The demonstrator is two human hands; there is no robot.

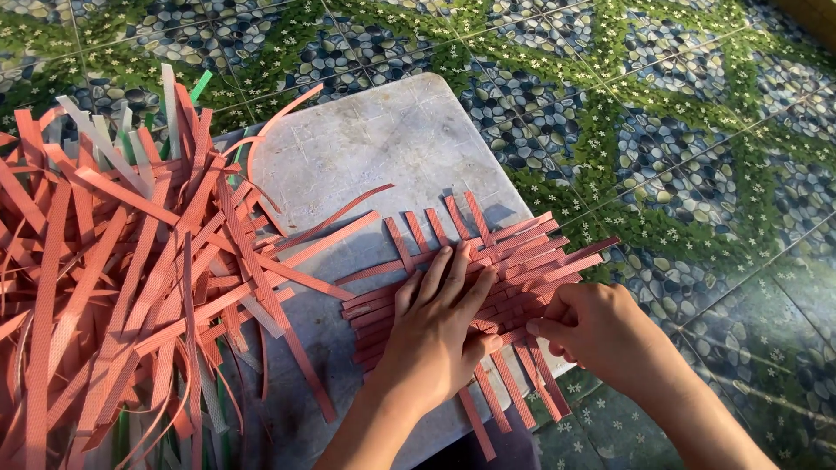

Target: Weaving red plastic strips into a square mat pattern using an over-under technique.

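A small mat of interwoven salmon-red plastic strips (522, 252) lies on a pale grey board (374, 148). My left hand (435, 335) presses flat on the mat, fingers spread over the crossing strips. My right hand (588, 326) sits at the mat's right edge, its fingertips pinching the end of one strip (514, 335). Loose strip ends stick out from the mat on all sides.
A big loose heap of salmon-red strips (113, 261), with a few white and green ones mixed in, covers the left side and overlaps the board. The floor is patterned tile (679, 130) with pebble and green leaf designs.
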